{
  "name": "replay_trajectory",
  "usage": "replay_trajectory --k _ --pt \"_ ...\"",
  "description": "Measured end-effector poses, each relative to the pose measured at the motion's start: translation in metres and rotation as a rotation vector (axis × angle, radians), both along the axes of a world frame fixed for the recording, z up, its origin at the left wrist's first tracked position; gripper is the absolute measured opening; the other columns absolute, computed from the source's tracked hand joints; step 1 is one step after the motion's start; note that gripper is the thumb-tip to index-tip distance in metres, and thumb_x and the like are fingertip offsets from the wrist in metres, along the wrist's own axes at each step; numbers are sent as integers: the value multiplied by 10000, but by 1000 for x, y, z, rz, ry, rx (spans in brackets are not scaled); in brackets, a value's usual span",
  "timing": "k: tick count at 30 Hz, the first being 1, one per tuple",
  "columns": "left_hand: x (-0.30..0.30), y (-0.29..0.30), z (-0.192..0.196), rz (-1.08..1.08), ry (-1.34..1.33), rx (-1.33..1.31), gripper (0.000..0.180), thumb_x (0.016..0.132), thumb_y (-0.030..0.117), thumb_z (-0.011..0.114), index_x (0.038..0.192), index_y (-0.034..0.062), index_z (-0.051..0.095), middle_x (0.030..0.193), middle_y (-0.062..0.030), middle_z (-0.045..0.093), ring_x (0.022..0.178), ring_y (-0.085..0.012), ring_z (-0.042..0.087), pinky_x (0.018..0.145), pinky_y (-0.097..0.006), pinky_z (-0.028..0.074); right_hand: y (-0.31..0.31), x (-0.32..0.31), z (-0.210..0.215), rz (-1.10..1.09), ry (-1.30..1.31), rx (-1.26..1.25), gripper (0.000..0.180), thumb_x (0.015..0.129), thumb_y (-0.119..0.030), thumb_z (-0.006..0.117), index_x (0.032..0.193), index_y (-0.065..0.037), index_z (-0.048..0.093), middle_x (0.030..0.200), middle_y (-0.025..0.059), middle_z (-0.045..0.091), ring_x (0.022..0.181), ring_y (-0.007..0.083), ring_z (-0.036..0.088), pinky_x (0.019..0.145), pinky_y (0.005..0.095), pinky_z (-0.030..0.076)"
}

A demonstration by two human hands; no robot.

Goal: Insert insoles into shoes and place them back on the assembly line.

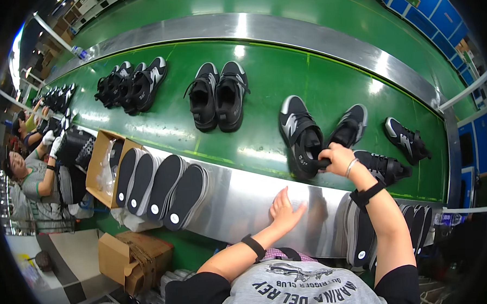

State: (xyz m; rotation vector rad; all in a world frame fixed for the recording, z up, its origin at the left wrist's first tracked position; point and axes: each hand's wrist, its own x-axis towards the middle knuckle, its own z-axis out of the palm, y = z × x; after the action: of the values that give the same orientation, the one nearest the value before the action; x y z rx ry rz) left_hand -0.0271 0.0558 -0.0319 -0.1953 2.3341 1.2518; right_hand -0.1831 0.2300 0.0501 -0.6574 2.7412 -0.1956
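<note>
1. Left hand (pixel 285 207): fingers spread, flat on the shiny steel conveyor ledge (pixel 240 198), holding nothing.
2. Right hand (pixel 337 157): fingers clamped on heel of black-and-white lace-up sneaker (pixel 301 136) on green belt (pixel 273 80), at 12 o'clock of wrist.
3. Step, prob.: handling the shoe; next needs firm grip, w/ black insoles (pixel 163 191) at 9 o'clock.

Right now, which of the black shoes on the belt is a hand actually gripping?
The right hand grips the black shoe with the white stripe at its heel; the other shoes sit untouched.

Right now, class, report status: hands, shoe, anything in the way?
Right hand grips black shoe at its heel on the green belt. Left hand open, flat on steel ledge. Neighbouring shoe close beside.
</note>
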Motion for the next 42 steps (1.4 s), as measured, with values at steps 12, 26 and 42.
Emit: replay_trajectory --k 12,26,42 --pt "-12 -125 34 43 -194 759 863 655 287 679 1269 -27 161 1238 -205 263 1182 -306 270 988 -367 219 -88 138 18 232 -60 -191 309 634 -217 601 942 -232 590 837 42 493 814 223 509 616 363 448" --pt "-5 -112 37 -225 317 -7 742 657 -34 478 1294 -65 100 1093 -313 432 1012 -430 446 866 -413 361 34 222 15 -677 394 -285 245 681 -162 593 882 -24 566 866 136 573 856 308 521 774 388 408" --pt "11 -71 38 -188 652 -231 621 629 -73 483 1225 -52 307 1049 -254 427 949 -398 431 838 -407 367 87 220 -5 -1003 198 46 466 642 -367 670 959 -76 490 1028 126 526 889 297 533 723 400 438"
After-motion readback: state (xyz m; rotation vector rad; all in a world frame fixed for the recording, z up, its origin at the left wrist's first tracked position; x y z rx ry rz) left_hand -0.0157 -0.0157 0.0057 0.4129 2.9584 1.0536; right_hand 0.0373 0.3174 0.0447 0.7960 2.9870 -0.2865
